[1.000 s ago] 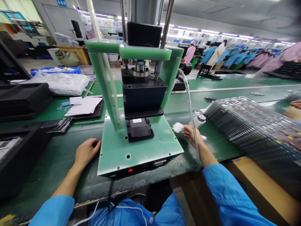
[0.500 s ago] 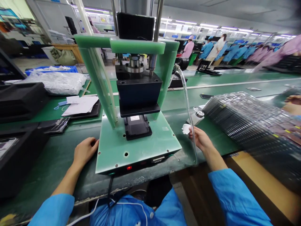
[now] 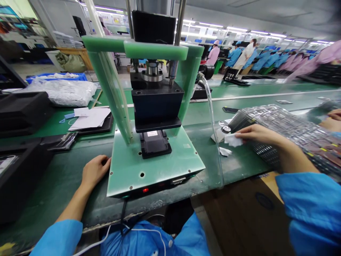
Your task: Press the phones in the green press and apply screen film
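Note:
My right hand (image 3: 255,135) pinches a crumpled white wipe (image 3: 233,140) above the bench, in front of a small white bottle with a metal top (image 3: 218,135). Another crumpled white piece (image 3: 225,152) lies on the bench just below, next to a clear hose. My left hand (image 3: 94,171) rests on the bench against the left edge of a green bench press (image 3: 157,169); most of its fingers are hidden. Under the raised black press head (image 3: 158,110), a black fixture (image 3: 156,144) sits on the base, with a small white label near its back.
Stacked clear plastic trays (image 3: 287,128) stand at the right, and a phone-like black slab (image 3: 230,110) lies behind the bottle. A clear hose (image 3: 212,117) hangs right of the press. Papers (image 3: 90,119), a plastic bag (image 3: 61,92) and black boxes (image 3: 23,112) are left. Another person's hand (image 3: 334,119) shows far right.
My right hand has moved right and up from behind the hose, with a white wipe in its fingers. A white piece now lies on the bench there. My left hand stays put.

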A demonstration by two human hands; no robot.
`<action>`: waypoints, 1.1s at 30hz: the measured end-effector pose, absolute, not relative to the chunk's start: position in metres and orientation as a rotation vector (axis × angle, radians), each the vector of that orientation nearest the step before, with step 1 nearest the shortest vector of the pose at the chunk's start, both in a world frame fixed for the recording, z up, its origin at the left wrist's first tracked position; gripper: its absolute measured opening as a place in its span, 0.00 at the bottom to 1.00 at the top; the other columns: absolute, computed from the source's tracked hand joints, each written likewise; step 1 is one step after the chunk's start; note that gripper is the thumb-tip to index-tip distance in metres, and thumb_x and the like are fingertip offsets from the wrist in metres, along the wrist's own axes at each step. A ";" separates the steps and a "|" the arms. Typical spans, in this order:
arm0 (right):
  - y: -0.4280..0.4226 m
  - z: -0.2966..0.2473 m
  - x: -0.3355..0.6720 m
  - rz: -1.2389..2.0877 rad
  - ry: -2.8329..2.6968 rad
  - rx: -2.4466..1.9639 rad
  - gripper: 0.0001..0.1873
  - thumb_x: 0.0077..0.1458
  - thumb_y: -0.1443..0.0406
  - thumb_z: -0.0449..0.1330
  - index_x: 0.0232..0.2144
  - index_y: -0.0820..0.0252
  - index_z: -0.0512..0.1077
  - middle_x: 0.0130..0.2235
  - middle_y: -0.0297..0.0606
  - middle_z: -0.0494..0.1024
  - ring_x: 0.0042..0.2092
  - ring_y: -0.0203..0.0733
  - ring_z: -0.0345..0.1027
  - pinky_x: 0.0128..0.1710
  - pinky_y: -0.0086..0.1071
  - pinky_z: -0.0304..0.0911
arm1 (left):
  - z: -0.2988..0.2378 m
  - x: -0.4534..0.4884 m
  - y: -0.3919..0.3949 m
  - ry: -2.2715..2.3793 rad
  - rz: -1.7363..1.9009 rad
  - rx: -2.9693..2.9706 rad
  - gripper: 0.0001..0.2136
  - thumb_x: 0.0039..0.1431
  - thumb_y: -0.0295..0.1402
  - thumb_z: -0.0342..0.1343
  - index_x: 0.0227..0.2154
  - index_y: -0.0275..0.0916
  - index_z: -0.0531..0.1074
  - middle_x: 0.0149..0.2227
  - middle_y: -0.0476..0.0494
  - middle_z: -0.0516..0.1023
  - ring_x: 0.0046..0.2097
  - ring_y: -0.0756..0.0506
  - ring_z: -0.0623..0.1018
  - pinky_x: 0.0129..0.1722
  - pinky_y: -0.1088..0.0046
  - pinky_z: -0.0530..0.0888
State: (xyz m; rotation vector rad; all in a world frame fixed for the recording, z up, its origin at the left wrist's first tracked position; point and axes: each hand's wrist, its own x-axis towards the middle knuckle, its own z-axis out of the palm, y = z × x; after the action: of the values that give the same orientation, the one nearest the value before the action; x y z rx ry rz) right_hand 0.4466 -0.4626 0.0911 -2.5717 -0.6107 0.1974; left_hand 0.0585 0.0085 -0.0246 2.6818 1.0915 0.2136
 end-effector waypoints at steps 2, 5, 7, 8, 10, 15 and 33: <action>-0.456 0.101 0.464 -0.039 -0.488 -2.740 0.21 0.61 0.58 0.54 0.39 0.71 0.80 0.31 0.51 0.77 0.32 0.44 0.64 0.33 0.38 0.54 | -0.024 0.058 0.009 1.090 0.212 2.681 0.21 0.60 0.48 0.42 0.29 0.40 0.75 0.35 0.39 0.79 0.37 0.40 0.76 0.31 0.70 0.63; -0.438 0.096 0.473 -0.287 -0.367 -2.926 0.16 0.61 0.64 0.56 0.44 0.69 0.79 0.42 0.59 0.78 0.39 0.49 0.68 0.37 0.40 0.56 | -0.024 0.058 0.009 1.099 0.211 2.675 0.22 0.60 0.49 0.42 0.29 0.40 0.75 0.35 0.39 0.79 0.37 0.41 0.76 0.31 0.71 0.63; -0.427 0.083 0.468 -0.339 -0.398 -2.992 0.14 0.61 0.63 0.58 0.44 0.65 0.79 0.44 0.54 0.78 0.40 0.48 0.69 0.39 0.39 0.58 | -0.024 0.058 0.008 1.096 0.216 2.677 0.21 0.60 0.49 0.42 0.29 0.40 0.75 0.35 0.40 0.79 0.36 0.41 0.76 0.31 0.71 0.63; -0.423 0.076 0.464 -0.355 -0.434 -3.008 0.14 0.61 0.62 0.59 0.44 0.63 0.79 0.45 0.52 0.78 0.40 0.47 0.70 0.39 0.38 0.59 | -0.024 0.058 0.008 1.091 0.217 2.681 0.21 0.61 0.48 0.42 0.29 0.40 0.75 0.35 0.40 0.80 0.36 0.41 0.76 0.31 0.71 0.63; -0.419 0.064 0.455 -0.404 -0.503 -3.020 0.14 0.63 0.61 0.57 0.44 0.61 0.79 0.48 0.49 0.78 0.41 0.46 0.71 0.37 0.36 0.60 | -0.023 0.058 0.008 1.084 0.210 2.688 0.21 0.61 0.47 0.42 0.30 0.40 0.75 0.35 0.39 0.80 0.37 0.41 0.76 0.31 0.71 0.63; -0.422 0.052 0.444 -0.527 -0.647 -3.022 0.16 0.65 0.61 0.54 0.41 0.61 0.80 0.49 0.46 0.77 0.43 0.47 0.71 0.32 0.33 0.58 | -0.023 0.058 0.008 1.101 0.194 2.672 0.22 0.61 0.48 0.41 0.30 0.39 0.75 0.36 0.38 0.79 0.38 0.40 0.76 0.32 0.70 0.63; -0.429 0.026 0.441 -0.610 -0.645 -2.810 0.18 0.61 0.62 0.53 0.49 0.59 0.77 0.56 0.44 0.74 0.48 0.54 0.72 0.38 0.38 0.64 | -0.024 0.058 0.008 1.078 0.252 2.688 0.21 0.61 0.48 0.42 0.28 0.40 0.74 0.33 0.40 0.79 0.36 0.42 0.76 0.30 0.72 0.62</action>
State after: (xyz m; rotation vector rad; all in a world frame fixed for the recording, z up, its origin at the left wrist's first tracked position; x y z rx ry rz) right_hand 0.4409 -0.4288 0.0259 -2.8097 -0.6452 -0.6096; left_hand 0.0575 0.0083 -0.0242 2.6883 1.0784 0.2522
